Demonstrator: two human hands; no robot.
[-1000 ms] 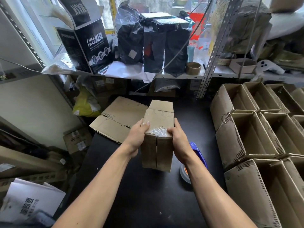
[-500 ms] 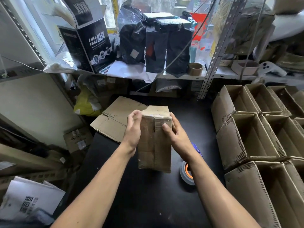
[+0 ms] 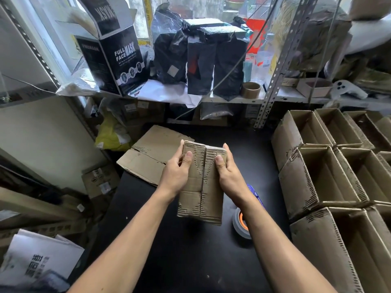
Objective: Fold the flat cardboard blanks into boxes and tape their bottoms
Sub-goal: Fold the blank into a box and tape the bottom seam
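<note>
I see left hand (image 3: 176,173) and right hand (image 3: 227,176) gripping the box (image 3: 202,187), thumbs on flaps; tape dispenser (image 3: 243,218) half hidden behind my right forearm

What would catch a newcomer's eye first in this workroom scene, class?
First, the small brown cardboard box held at centre between the left hand and right hand above the black table. Next, the rows of open brown cardboard boxes stacked at right, and the black "FULL FACE MASK" carton on the shelf upper left.
</note>
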